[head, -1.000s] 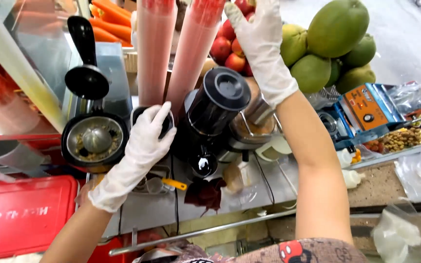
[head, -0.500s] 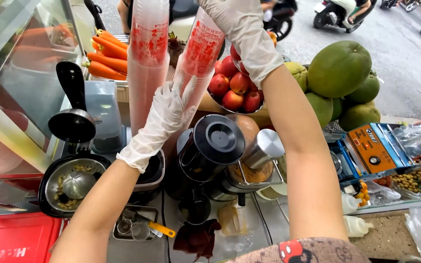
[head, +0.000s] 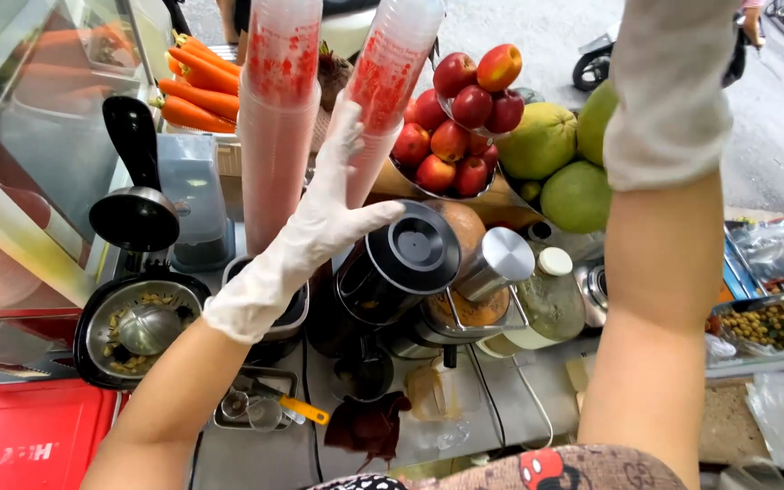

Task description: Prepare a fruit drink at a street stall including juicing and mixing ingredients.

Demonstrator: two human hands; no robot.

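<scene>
Both hands wear white gloves: left hand, right hand. Two cup stacks are translucent pink with red print. Right of the stacks, the apples are red, one shading to orange-yellow. Left of the stacks, carrots are orange. The pomelos, right of the apples, are yellow-green. Below the stacks, the juicer is black with a silver plunger. Far left of the juicer, a box is red.
</scene>
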